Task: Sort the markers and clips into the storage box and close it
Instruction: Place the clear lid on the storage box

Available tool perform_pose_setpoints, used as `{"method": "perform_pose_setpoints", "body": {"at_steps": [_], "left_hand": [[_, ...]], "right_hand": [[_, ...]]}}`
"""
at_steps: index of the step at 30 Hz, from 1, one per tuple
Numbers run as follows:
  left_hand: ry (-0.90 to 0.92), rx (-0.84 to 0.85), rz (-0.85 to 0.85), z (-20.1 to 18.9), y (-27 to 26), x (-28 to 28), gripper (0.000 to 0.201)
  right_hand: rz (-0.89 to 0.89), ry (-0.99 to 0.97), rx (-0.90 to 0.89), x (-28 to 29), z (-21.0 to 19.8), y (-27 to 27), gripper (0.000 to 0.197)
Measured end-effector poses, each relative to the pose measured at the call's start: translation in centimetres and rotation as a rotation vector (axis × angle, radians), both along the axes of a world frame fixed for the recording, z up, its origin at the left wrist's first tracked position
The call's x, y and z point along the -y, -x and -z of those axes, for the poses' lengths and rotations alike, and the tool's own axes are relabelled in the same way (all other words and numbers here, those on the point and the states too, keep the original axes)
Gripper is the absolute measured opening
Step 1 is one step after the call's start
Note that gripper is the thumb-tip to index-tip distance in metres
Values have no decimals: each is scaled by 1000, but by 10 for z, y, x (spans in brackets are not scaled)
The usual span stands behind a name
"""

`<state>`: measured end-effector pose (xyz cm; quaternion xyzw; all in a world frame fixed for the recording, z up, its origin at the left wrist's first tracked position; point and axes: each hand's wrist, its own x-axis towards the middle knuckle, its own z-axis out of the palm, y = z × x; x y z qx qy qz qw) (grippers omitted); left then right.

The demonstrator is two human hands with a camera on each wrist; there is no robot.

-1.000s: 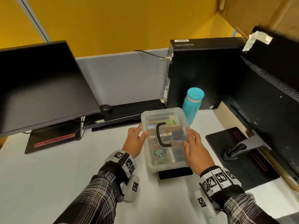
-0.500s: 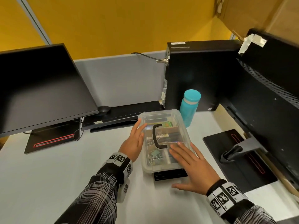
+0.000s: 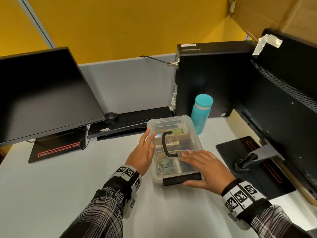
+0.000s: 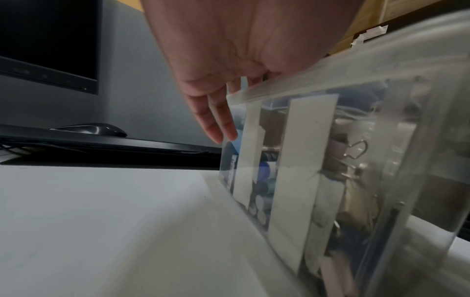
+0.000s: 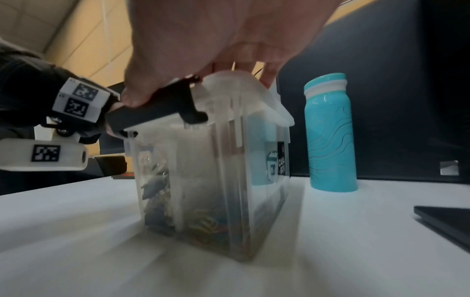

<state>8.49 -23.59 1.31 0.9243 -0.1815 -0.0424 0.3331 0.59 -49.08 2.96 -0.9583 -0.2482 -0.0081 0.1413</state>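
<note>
The clear storage box (image 3: 171, 124) stands on the white desk with its lid on; a black handle (image 3: 165, 145) lies flat on top. Markers (image 4: 262, 180) and a binder clip (image 4: 340, 156) show through its wall, and coloured paper clips (image 5: 206, 223) lie at its bottom. My left hand (image 3: 142, 152) rests with straight fingers along the lid's left edge. My right hand (image 3: 204, 169) lies flat on the near right part of the lid. Its thumb touches the black latch (image 3: 181, 178) at the box's near end, seen closer in the right wrist view as the latch (image 5: 157, 112).
A teal bottle (image 3: 201, 112) stands just behind the box on the right, before a black computer tower (image 3: 205, 79). A monitor (image 3: 42, 93) is at the left, with a keyboard and mouse (image 3: 111, 115) behind the box. A second monitor's base (image 3: 253, 165) lies at the right.
My right hand has left the box's right side and now lies flat on the lid with its thumb at the front latch. My left hand has stretched along the left edge.
</note>
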Motion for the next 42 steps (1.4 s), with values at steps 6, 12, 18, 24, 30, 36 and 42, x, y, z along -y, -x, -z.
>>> {"method": "perform_pose_setpoints", "body": {"at_steps": [6, 12, 18, 24, 30, 36, 42], "left_hand": [[-29, 28, 11, 5, 2, -2, 49], [-94, 127, -35, -9, -8, 1, 38], [-184, -2, -264, -28, -74, 13, 58], [-258, -415, -166, -38, -112, 30, 76], [68, -410, -122, -38, -118, 29, 86], [-233, -343, 66, -43, -109, 38, 98], [-266, -239, 64, -40, -112, 38, 89]], "right_hand": [[-8, -32, 21, -2, 6, 1, 66], [164, -243, -34, -4, -6, -8, 52], [360, -185, -63, -27, 9, -14, 66], [364, -200, -5, -24, 0, -28, 46], [354, -276, -18, -21, 5, -26, 42], [359, -303, -19, -21, 5, -29, 43], [404, -298, -3, -23, 3, -29, 42]]}}
